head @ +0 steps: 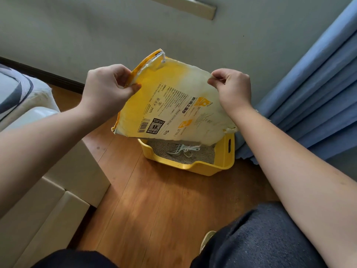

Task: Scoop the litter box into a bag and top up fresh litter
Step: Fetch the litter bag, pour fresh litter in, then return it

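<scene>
A crinkled yellow-and-white printed litter bag (173,105) is hanging upside down over a glossy yellow plastic litter box (212,167) sitting on the wooden plank floor (150,200). Grainy grey litter (164,149) and a white slotted scoop (179,149) are lying inside. The left hand (108,88) and right hand (231,88) are each pinching a bag corner, arms outstretched.

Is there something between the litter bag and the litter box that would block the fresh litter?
Both hands, left and right, hold the litter bag upside down over the yellow litter box. Only the white scoop lies on the litter below; new litter could bury it. Nothing else intervenes.
</scene>
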Demonstrator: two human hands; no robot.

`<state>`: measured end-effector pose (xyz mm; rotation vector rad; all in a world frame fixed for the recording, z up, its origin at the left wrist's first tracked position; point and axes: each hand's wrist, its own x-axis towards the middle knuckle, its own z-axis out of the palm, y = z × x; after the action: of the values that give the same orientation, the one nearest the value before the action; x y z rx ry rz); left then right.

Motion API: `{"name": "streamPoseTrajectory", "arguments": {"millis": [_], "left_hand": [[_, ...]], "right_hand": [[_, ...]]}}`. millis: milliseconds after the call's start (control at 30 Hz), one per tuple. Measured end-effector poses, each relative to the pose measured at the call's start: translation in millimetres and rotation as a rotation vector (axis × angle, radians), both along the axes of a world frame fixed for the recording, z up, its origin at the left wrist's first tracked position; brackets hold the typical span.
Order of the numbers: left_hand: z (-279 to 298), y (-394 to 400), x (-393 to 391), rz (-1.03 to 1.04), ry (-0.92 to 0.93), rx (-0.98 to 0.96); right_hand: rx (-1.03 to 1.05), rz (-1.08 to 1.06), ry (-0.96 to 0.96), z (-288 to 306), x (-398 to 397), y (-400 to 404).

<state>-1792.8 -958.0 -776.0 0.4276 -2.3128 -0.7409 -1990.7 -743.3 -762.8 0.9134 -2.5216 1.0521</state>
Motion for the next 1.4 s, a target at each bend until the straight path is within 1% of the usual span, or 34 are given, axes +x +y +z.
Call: {"name": "streamPoseTrajectory", "arguments": {"millis": [300, 633, 833, 1000, 1200, 1400], "left_hand": [[2.0, 6.4, 2.1, -0.046, 0.006, -0.019], [5.7, 1.2, 0.1, 0.027, 0.047, -0.008], [2.8, 4.4, 1.8, 0.016, 0.036, -0.036], [-2.5, 10.2, 1.7, -0.012, 0.008, -0.127], [-11.5, 17.2, 1.8, -0.054, -0.021, -0.134], [-10.9, 13.2, 0.7, -0.045, -0.005, -0.112]], "right_hand": [[0.05, 0.023, -0.08, -1.8, 7.0, 17.4], [0.042, 0.082, -0.147, -8.0, 17.7, 21.3], [0.045, 0.061, -0.12, -7.1, 18.6, 24.1], [0.015, 0.004, -0.064, -7.5, 12.2, 23.0], [-0.005, -0.039, -0.075, -11.9, 3.5, 15.3], [-0.034, -0.041, -0.088, -11.5, 2.6, 6.7]]}}
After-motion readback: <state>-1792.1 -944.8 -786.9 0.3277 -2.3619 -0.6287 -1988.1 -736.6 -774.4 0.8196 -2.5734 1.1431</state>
